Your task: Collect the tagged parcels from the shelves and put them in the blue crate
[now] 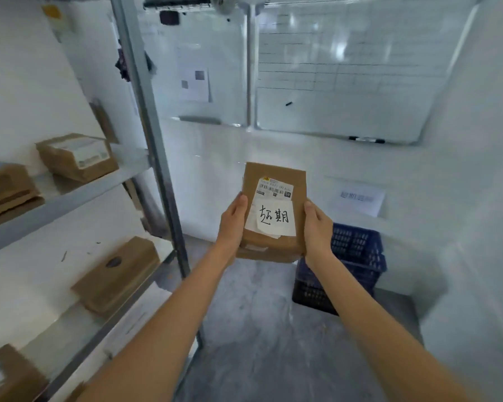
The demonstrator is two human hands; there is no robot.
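At frame centre, the left hand [233,224] and right hand [317,227] clasp the side edges of a flat brown paper parcel [273,207], fingers wrapped behind it. A white handwritten tag [272,218] is stuck on its face. The perforated blue crate [352,262] sits on the floor, lower right of the parcel.

Parcel [273,210] held mid-scene between left hand [233,224] and right hand [317,227], second parcel [266,254] under it. Crate [357,256] on floor [259,329], right of and beyond hands, against far wall. Shelves [70,192] left, parcels on each level. Whiteboard [346,76] on far wall, above crate.
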